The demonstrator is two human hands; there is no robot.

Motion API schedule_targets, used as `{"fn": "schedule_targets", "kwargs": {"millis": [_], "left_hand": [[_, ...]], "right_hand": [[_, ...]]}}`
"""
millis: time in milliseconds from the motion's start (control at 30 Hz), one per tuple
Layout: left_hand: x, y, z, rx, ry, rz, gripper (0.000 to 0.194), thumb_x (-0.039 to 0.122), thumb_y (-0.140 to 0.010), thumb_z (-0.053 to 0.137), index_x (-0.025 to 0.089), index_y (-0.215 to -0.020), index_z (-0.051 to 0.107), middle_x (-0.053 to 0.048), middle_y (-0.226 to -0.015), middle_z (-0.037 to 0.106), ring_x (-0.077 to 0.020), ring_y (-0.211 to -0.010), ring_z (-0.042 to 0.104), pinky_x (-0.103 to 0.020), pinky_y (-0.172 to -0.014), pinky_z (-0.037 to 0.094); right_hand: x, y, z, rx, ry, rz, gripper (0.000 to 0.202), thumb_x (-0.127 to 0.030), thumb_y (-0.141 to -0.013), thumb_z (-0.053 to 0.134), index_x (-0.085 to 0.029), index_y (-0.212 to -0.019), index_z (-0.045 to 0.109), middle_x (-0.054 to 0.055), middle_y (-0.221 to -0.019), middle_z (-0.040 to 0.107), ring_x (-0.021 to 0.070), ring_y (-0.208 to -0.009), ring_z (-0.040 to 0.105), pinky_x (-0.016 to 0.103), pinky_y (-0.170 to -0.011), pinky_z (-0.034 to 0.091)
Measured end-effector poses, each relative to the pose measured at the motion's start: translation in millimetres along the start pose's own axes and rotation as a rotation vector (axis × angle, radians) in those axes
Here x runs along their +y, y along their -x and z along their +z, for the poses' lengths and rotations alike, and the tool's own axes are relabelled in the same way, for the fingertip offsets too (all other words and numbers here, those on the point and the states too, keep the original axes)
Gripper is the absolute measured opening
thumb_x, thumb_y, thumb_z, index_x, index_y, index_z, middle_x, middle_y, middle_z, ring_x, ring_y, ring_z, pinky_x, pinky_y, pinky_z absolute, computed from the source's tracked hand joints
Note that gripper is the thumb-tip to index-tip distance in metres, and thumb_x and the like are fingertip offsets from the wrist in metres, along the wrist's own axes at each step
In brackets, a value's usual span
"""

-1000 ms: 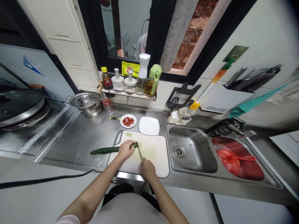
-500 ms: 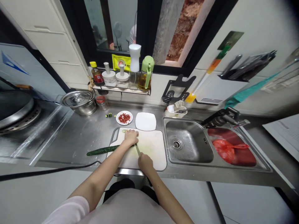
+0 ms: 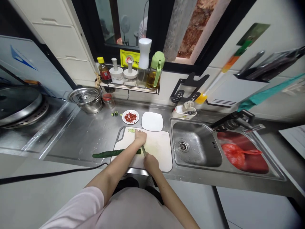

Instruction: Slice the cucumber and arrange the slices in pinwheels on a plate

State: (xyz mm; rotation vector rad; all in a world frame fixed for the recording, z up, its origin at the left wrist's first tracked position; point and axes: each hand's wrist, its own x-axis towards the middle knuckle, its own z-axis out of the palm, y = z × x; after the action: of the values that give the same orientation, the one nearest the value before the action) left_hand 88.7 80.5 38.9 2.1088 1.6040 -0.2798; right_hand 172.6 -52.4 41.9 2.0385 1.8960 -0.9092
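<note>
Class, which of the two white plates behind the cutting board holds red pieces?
The round plate, on the left, holds the red pieces; the other plate is squarish, with rounded corners.

Two hands, one knife, one cucumber, one cutting board. Two plates, one round and one square. Two sink basins, one tap, one red bag, one pot, one red-lidded jar. On one shelf, two white-lidded jars and three bottles.

right fingers grip a knife beside a cucumber partly on a board.
</note>
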Motion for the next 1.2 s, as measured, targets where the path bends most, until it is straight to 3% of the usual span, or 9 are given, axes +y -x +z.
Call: {"fn": "schedule_targets", "kwargs": {"millis": [100,167,200,267,367,500,733,967,1200], "left_hand": [[-7,29,3.0,0.159,0.047,-0.052,0.029,0.020,-0.092,0.041,0.022,-0.107,0.065,-0.011,-0.106,0.069,-0.0262,-0.111,0.055,-0.048,-0.104,0.019],[-21,59,14.4,0.505,0.226,-0.090,0.029,0.031,-0.095,0.039,0.024,-0.108,0.065,-0.007,-0.108,0.069,-0.0238,-0.112,0.054,-0.042,-0.105,0.022],[-29,74,22.2,0.610,0.302,-0.122,0.029,0.035,-0.095,0.041,0.024,-0.108,0.064,-0.007,-0.108,0.068,-0.0232,-0.111,0.054,-0.040,-0.105,0.024],[-47,99,38.5,0.678,0.422,-0.209,0.028,0.038,-0.093,0.046,0.025,-0.109,0.065,-0.005,-0.103,0.070,-0.0230,-0.106,0.057,-0.038,-0.102,0.029],[-69,113,56.9,0.632,0.529,-0.251,0.024,0.039,-0.090,0.052,0.025,-0.101,0.068,-0.004,-0.097,0.071,-0.0221,-0.100,0.059,-0.036,-0.095,0.037],[-80,102,62.8,0.560,0.600,-0.243,0.021,0.041,-0.087,0.056,0.026,-0.092,0.069,-0.001,-0.089,0.073,-0.0190,-0.090,0.062,-0.033,-0.089,0.041],[-87,59,44.5,0.465,0.653,-0.309,0.015,0.034,-0.084,0.060,0.024,-0.092,0.068,0.000,-0.085,0.073,-0.0160,-0.082,0.065,-0.031,-0.084,0.042],[-95,4,23.1,0.386,0.546,-0.337,0.016,0.037,-0.081,0.064,0.025,-0.090,0.069,0.001,-0.091,0.074,-0.0187,-0.090,0.064,-0.035,-0.089,0.036],[-97,-10,22.2,0.377,0.378,-0.252,0.024,0.023,-0.084,0.054,0.025,-0.104,0.066,-0.004,-0.094,0.072,-0.0232,-0.100,0.060,-0.037,-0.091,0.033]], "right_hand": [[0,0,1,0.001,0.005,0.005,0.029,-0.017,-0.092,0.036,-0.015,-0.111,0.058,0.015,-0.104,0.069,0.0251,-0.098,0.065,0.031,-0.073,0.045],[0,0,2,0.002,0.004,0.009,0.029,-0.017,-0.093,0.035,-0.015,-0.110,0.058,0.014,-0.103,0.069,0.0247,-0.097,0.065,0.031,-0.072,0.044],[0,0,2,-0.002,0.002,0.010,0.029,-0.018,-0.093,0.035,-0.015,-0.110,0.058,0.014,-0.102,0.069,0.0244,-0.096,0.065,0.031,-0.072,0.044],[0,0,1,-0.012,-0.002,0.006,0.029,-0.018,-0.093,0.035,-0.016,-0.110,0.058,0.013,-0.102,0.069,0.0239,-0.096,0.065,0.030,-0.072,0.043],[-1,-1,-2,-0.024,0.004,-0.001,0.029,-0.019,-0.093,0.035,-0.016,-0.111,0.057,0.014,-0.103,0.068,0.0242,-0.096,0.064,0.031,-0.072,0.043],[-2,-2,-5,-0.049,-0.001,0.003,0.030,-0.019,-0.093,0.034,-0.016,-0.111,0.058,0.014,-0.103,0.068,0.0241,-0.095,0.064,0.031,-0.071,0.043],[2,-4,-2,-0.028,-0.010,-0.006,0.027,-0.019,-0.092,0.036,-0.017,-0.108,0.058,0.012,-0.102,0.069,0.0235,-0.094,0.064,0.029,-0.069,0.042],[6,-4,0,-0.007,-0.025,-0.016,0.025,-0.021,-0.093,0.036,-0.017,-0.105,0.058,0.012,-0.099,0.069,0.0232,-0.092,0.064,0.030,-0.068,0.041],[6,-5,-2,-0.040,-0.047,-0.010,0.027,-0.021,-0.092,0.036,-0.017,-0.107,0.058,0.012,-0.101,0.068,0.0229,-0.092,0.063,0.030,-0.071,0.041]]}}
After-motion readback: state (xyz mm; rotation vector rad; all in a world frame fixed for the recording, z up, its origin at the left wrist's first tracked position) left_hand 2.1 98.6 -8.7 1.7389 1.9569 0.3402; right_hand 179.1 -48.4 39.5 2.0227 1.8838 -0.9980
